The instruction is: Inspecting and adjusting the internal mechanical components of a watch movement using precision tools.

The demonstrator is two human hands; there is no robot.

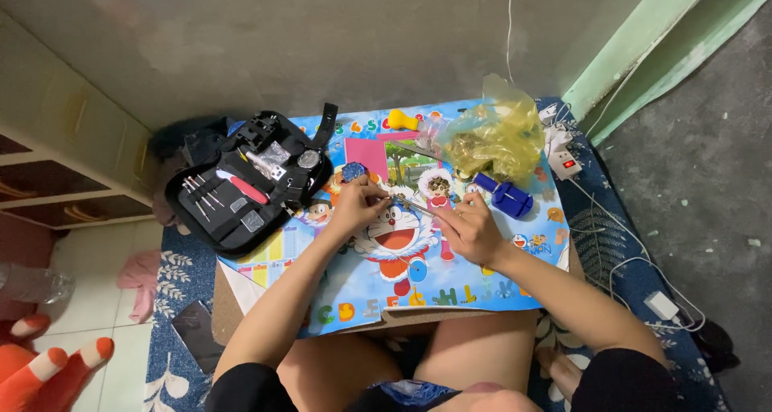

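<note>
I see both hands over the cartoon mat [402, 275] on the worktop: right hand [470, 231] pinches a thin tool [418, 206], tip at a small part [384, 192] gripped in left hand [354, 203]. Beyond: blue tool [503, 193], black kit [245, 183], yellow bag [494, 139].

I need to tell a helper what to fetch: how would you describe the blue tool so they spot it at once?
Start at the cartoon mat on the small table. At its far right, below the yellow bag, lies the blue tool. It is the only solid dark-blue block there, beyond the right hand.
</note>
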